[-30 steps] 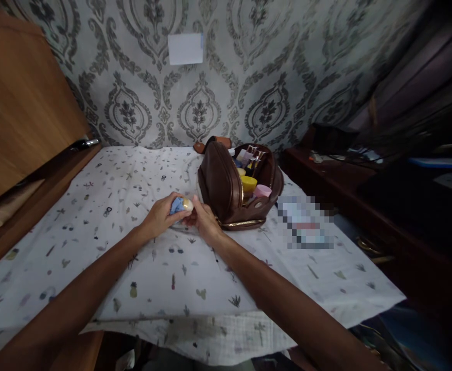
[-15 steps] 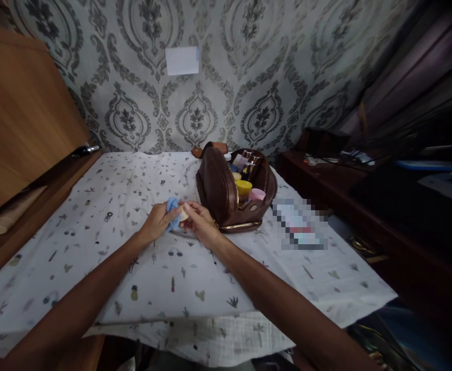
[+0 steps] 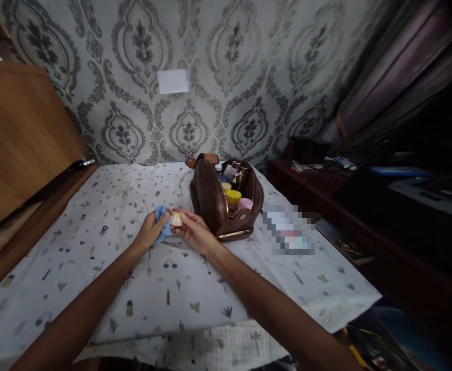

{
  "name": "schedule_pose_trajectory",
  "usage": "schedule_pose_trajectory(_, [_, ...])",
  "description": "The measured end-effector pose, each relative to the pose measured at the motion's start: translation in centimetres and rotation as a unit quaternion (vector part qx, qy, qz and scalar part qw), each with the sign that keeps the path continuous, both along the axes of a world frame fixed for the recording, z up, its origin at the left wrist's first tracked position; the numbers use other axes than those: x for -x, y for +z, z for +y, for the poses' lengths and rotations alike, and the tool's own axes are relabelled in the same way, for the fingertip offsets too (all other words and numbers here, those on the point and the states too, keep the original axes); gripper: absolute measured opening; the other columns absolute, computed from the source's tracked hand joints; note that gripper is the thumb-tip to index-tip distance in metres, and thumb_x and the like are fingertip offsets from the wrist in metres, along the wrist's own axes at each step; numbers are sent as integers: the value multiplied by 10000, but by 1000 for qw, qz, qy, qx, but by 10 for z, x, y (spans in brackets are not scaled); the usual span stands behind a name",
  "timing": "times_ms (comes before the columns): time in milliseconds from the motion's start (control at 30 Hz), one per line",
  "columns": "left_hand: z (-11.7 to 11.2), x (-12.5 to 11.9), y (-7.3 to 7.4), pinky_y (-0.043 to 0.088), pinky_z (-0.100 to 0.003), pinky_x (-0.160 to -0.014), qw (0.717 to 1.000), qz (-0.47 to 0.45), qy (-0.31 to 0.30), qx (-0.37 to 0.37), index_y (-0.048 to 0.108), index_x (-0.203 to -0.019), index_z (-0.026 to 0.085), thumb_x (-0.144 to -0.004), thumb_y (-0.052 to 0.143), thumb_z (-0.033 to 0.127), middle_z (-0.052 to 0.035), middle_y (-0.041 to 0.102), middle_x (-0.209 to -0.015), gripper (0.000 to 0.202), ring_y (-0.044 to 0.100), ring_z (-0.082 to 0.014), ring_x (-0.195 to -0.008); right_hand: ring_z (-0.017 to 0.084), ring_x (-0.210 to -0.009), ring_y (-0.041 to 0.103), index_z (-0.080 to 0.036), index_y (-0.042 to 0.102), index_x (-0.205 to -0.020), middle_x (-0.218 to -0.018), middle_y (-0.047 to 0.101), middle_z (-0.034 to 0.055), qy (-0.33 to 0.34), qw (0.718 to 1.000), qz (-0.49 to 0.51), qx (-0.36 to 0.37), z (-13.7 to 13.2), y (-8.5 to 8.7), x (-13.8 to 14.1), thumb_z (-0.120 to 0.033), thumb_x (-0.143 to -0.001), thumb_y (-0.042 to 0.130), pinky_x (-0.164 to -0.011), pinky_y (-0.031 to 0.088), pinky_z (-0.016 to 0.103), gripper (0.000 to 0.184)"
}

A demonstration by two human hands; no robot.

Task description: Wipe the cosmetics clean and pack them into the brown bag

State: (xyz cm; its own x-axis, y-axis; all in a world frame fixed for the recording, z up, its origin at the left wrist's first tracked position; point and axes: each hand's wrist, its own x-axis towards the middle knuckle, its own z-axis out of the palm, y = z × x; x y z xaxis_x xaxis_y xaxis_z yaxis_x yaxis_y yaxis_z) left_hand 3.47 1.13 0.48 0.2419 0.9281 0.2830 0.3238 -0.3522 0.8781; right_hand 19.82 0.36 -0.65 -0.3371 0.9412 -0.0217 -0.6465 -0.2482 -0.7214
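Note:
My left hand (image 3: 149, 232) is closed around a small blue cloth (image 3: 161, 228) and presses it against a small cream-coloured jar (image 3: 176, 219). My right hand (image 3: 192, 231) pinches that jar from the right side. Both hands hover just above the patterned white tablecloth (image 3: 133, 278). Right beside them stands an open brown leather pouch (image 3: 218, 201), packed with small bottles, a yellow-capped jar (image 3: 233, 197) and a pink-capped one (image 3: 245, 204).
A wooden board (image 3: 21, 139) leans at the left. At the right stands a dark wooden side table (image 3: 326, 206) with cluttered items. A blurred-out flat item (image 3: 288, 234) lies on the cloth right of the pouch. A patterned wall rises behind.
The view has tilted up and shifted, so everything sits lower and further left. The blue cloth has slid from covering the jar to its left side; both hands still hold it.

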Motion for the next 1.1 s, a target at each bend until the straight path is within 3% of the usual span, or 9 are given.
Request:
schedule_pose_trajectory(100, [-6, -2, 6, 510, -327, -847, 994, 78, -9, -81, 604, -1068, 175, -861, 565, 528, -62, 670, -982, 411, 624, -197, -906, 113, -686, 670, -179, 696, -905, -835, 742, 9, -34, 999, 10, -1, 0, 3, -1, -476, -549, 915, -630, 540, 214, 513])
schedule_pose_trajectory(167, [-11, -5, 9, 492, -346, -887, 984, 128, 12, -123, 590, -1110, 182, -849, 588, 485, -67, 656, -1043, 399, 615, -211, -957, 114, -677, 660, -183, 673, -893, -801, 730, -1, -45, 999, -7, -15, -1, 6, -1, -514, -568, 893, -626, 529, 215, 513])
schedule_pose_trajectory(367, [-22, -10, 28, 465, -294, -722, 973, 166, 48, -156, 556, -841, 204, -884, 478, 482, -8, 603, -782, 292, 559, -174, -717, 96, -646, 599, -182, 637, -805, -743, 663, -29, -50, 994, -68, -63, -14, 21, -2, -578, -585, 851, -550, 479, 185, 501])
schedule_pose_trajectory(533, [-31, -16, 48, 401, -266, -586, 968, 153, 66, -187, 458, -660, 215, -873, 426, 462, 28, 491, -592, 328, 453, -134, -542, 71, -598, 566, -168, 634, -754, -700, 640, -28, -14, 997, -41, -63, -27, 39, -11, -561, -608, 848, -515, 429, 161, 471])
schedule_pose_trajectory(667, [-34, -27, 56, 386, -260, -549, 973, 125, 49, -186, 464, -629, 210, -882, 407, 470, 32, 468, -537, 367, 413, -122, -497, 76, -588, 582, -175, 686, -884, -734, 664, -24, 7, 998, -4, -66, -40, 48, -26, -521, -601, 870, -504, 423, 175, 483])
schedule_pose_trajectory(833, [-40, -52, 60, 367, -247, -495, 992, 34, 15, -118, 471, -604, 204, -939, 370, 523, 27, 453, -512, 473, 405, -116, -478, 98, -648, 634, -201, 702, -975, -817, 692, -15, -10, 996, 9, -92, -57, 54, -49, -441, -610, 889, -539, 445, 192, 475])
schedule_pose_trajectory(967, [-43, -74, 68, 408, -240, -531, 995, 20, 13, -93, 521, -661, 194, -972, 368, 516, 17, 499, -556, 473, 469, -127, -528, 116, -712, 648, -220, 697, -979, -856, 699, -13, -50, 988, -29, -140, -67, 59, -71, -378, -631, 883, -592, 472, 207, 425])
schedule_pose_trajectory(1100, [-35, -90, 79, 492, -253, -700, 973, 112, -5, -200, 635, -945, 183, -986, 398, 402, -34, 633, -826, 325, 600, -169, -765, 133, -755, 639, -230, 686, -993, -901, 694, 0, -117, 976, -82, -166, -71, 68, -97, -336, -662, 856, -615, 496, 229, 387])
